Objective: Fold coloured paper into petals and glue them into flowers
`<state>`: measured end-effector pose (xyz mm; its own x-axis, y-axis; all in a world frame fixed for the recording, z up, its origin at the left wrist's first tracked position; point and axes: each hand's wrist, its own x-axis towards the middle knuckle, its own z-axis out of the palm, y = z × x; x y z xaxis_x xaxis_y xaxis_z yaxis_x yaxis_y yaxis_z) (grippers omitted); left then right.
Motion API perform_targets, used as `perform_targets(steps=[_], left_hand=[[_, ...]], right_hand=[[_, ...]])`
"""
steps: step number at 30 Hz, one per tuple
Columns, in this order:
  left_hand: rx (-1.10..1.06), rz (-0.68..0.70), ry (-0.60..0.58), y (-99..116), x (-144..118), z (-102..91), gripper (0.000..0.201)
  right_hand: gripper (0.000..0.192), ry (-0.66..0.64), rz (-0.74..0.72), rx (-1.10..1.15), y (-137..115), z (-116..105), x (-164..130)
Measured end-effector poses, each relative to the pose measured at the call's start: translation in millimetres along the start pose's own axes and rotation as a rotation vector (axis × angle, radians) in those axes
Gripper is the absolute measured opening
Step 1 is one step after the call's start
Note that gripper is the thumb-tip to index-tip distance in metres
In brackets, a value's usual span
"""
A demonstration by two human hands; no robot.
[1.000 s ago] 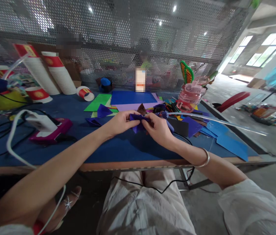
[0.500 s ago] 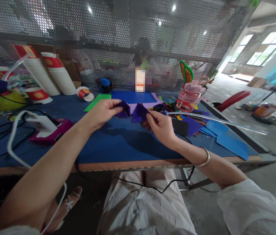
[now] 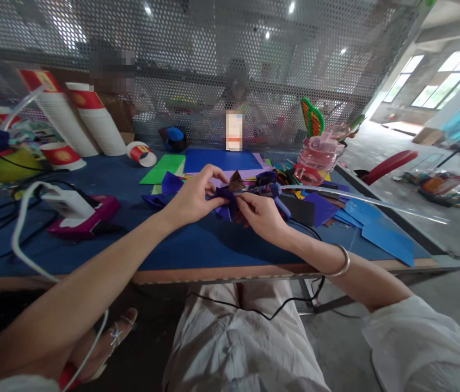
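Note:
My left hand (image 3: 195,198) and my right hand (image 3: 264,215) meet above the table's middle, both with fingers pinched on a dark purple folded piece (image 3: 225,206), which looks like paper or felt. Fingers cover part of it. A brown pointed piece (image 3: 237,181) sticks up just behind; whether it is joined to the purple one I cannot tell. Beyond my right hand lies a blue glue gun (image 3: 281,204), a long clear glue stick (image 3: 356,195) running out of it to the right. More purple folded pieces (image 3: 169,184) lie left of my left hand.
Blue, green and purple sheets (image 3: 221,161) lie at the back. Flat blue pieces (image 3: 388,242) are at the right, near a pink bottle (image 3: 313,163). Stacked paper cups (image 3: 101,125) lean at the left, behind a magenta power strip (image 3: 86,220). Cables cross the table's left side.
My left hand has moved right to meet my right hand. Before, each held purple material apart; now both grip one purple piece. The brown tip and the purple pieces at left have come into view.

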<state>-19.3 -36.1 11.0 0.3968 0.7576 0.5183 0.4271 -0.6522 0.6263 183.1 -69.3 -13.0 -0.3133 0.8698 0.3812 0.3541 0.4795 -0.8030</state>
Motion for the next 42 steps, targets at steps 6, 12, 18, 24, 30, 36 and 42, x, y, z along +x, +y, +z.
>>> perform_targets(steps=[6, 12, 18, 24, 30, 36, 42], left_hand=[[-0.019, -0.054, -0.097, -4, -1, 2.8, 0.028], [-0.067, -0.048, 0.014, 4, -4, 10.3, 0.024], [-0.217, -0.168, -0.046, 6, -2, 12.2, 0.036], [-0.38, -0.292, -0.189, 4, -2, 15.0, 0.027], [-0.408, -0.296, -0.091, 4, -3, 19.0, 0.02], [-0.405, -0.31, -0.032, 7, -3, 20.2, 0.017], [-0.306, -0.278, -0.021, 9, -7, 20.5, 0.013]], right_hand=[[0.028, 0.001, 0.007, -0.003, 0, 0, -1], [0.018, 0.01, 0.085, 0.017, 4, 0, 2], [0.008, 0.09, 0.051, 0.01, 5, -3, 6], [0.009, 0.137, -0.01, -0.062, 4, -4, 5], [0.008, 0.127, -0.02, -0.058, 4, -2, 4], [0.006, 0.103, -0.026, -0.045, 6, 1, 4], [0.004, 0.068, -0.037, -0.106, 5, 1, 3]])
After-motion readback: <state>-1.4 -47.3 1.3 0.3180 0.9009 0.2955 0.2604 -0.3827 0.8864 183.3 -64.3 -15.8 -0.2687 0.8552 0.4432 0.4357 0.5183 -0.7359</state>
